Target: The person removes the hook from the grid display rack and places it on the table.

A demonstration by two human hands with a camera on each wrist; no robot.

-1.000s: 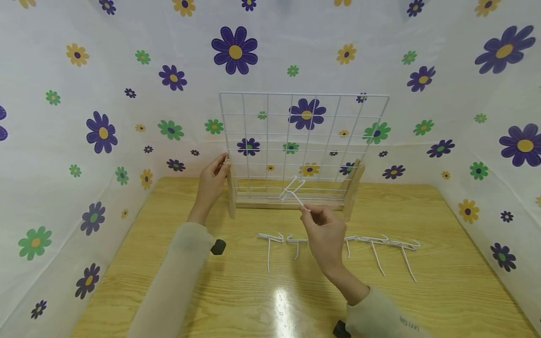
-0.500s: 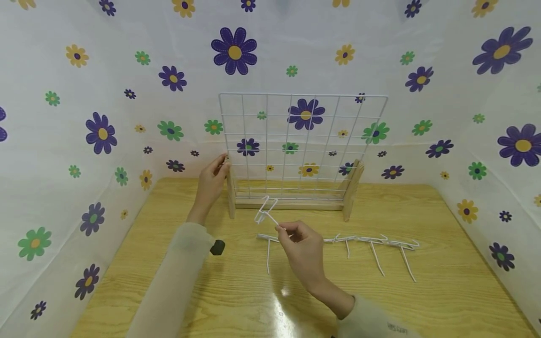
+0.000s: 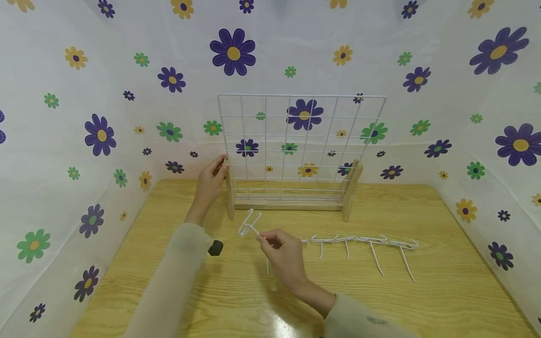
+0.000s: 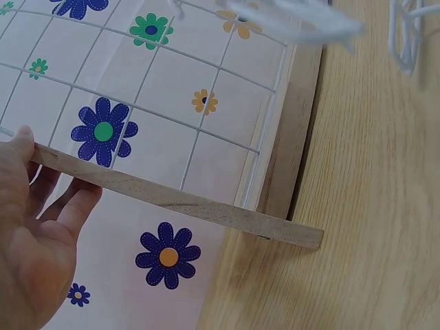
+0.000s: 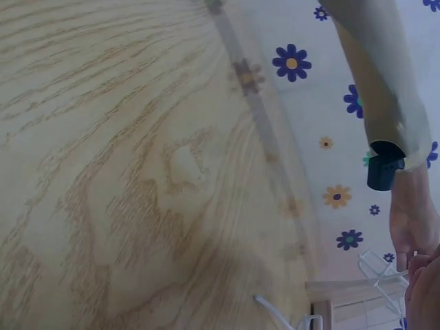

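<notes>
My left hand (image 3: 210,180) pinches the top of the left wooden upright (image 3: 230,195) of a stand, thumb on one side and fingers on the other in the left wrist view. That stand bears a white wire grid panel (image 3: 289,135). Between thumb and fingertips my right hand (image 3: 285,257) holds the prong of a white wire hook (image 3: 252,225), above the table just in front of the stand's left end. At the right wrist view's lower right edge, the held hook (image 5: 375,265) shows beside part of the hand. Another hook lies partly hidden behind my right hand.
Several white wire hooks (image 3: 372,240) lie in a row on the wooden table (image 3: 422,305), right of my right hand. The stand's right upright (image 3: 351,190) stands farther back. A flower-patterned cloth (image 3: 177,42) walls in the back and sides.
My right hand has moved left and toward me, carrying the hook away from the front of the grid. The left hand stays on the upright.
</notes>
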